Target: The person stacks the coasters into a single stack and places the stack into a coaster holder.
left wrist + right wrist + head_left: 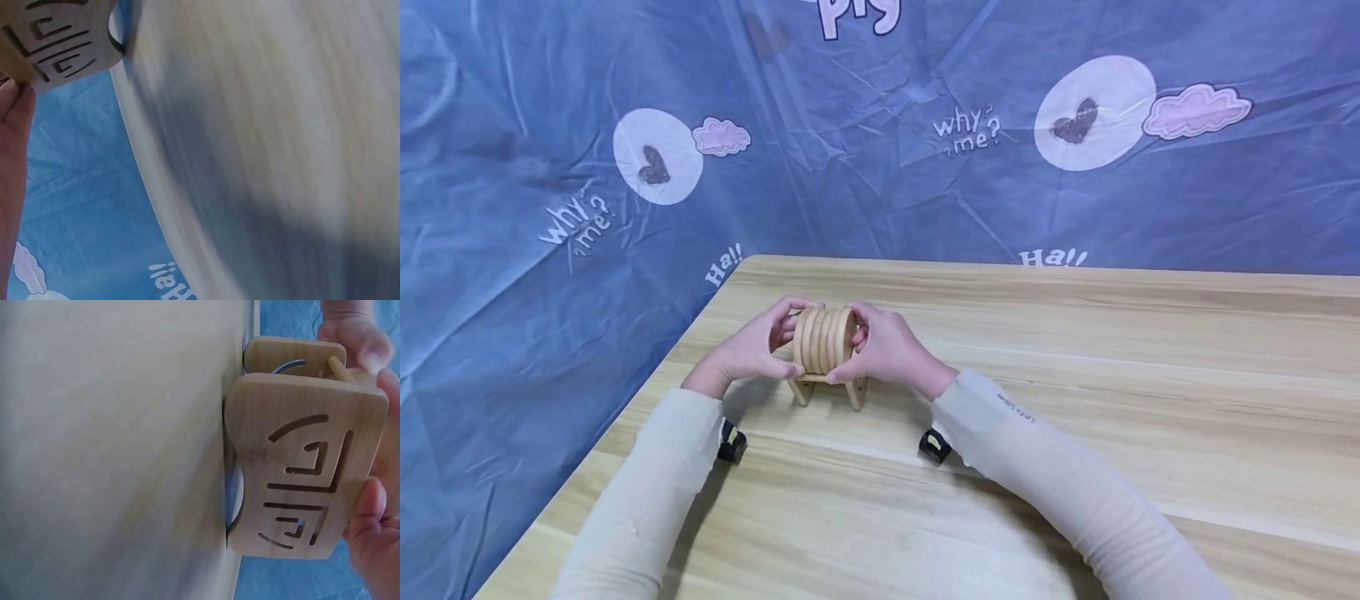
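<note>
A row of round wooden coasters (823, 342), standing on edge, is at the low wooden stand (856, 393). My left hand (748, 343) grips the row's left end, thumb at the lower front and fingers behind the top. From the right end my right hand (891, 346) grips it the same way. The right wrist view shows the stand's side panel (300, 469), cut with a fret pattern, with right-hand fingertips beside its edge. Part of a patterned panel (65, 40) appears in the left wrist view. Whether the coasters bear fully on the stand is hidden.
The stand is on a wood-grain table (1037, 358), near its left edge. A blue printed cloth (865, 167) hangs behind and to the left. Small black wrist devices (935, 447) sit under both sleeve cuffs.
</note>
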Demonstrator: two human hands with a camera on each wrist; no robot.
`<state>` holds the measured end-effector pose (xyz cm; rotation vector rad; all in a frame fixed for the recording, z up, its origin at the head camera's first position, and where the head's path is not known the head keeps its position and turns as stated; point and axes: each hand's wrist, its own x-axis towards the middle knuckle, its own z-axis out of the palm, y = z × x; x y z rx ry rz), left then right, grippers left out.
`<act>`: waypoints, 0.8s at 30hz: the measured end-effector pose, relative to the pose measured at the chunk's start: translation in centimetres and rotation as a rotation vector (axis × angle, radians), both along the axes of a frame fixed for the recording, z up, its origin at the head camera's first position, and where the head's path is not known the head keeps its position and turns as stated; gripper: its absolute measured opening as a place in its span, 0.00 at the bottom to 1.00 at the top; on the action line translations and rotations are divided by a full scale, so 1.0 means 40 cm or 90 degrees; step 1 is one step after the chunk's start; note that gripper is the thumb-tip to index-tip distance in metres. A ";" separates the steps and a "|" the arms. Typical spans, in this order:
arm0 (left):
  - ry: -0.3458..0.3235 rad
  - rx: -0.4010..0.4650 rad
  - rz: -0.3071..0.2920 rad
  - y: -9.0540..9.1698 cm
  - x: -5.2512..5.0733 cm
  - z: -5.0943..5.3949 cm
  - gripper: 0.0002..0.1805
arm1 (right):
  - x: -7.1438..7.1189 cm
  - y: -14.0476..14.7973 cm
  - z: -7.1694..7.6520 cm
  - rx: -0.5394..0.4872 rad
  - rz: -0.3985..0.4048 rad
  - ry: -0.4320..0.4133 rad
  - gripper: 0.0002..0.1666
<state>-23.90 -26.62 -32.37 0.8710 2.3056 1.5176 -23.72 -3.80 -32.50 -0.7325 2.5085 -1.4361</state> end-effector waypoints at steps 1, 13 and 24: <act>0.007 -0.010 -0.005 0.000 -0.002 0.000 0.45 | -0.001 -0.001 0.001 0.015 -0.001 0.009 0.47; 0.037 -0.074 -0.023 0.007 -0.015 -0.001 0.52 | 0.003 0.001 0.010 0.085 -0.008 -0.017 0.70; 0.030 -0.077 -0.038 0.017 -0.034 0.001 0.52 | -0.001 0.006 0.009 0.098 -0.023 -0.018 0.69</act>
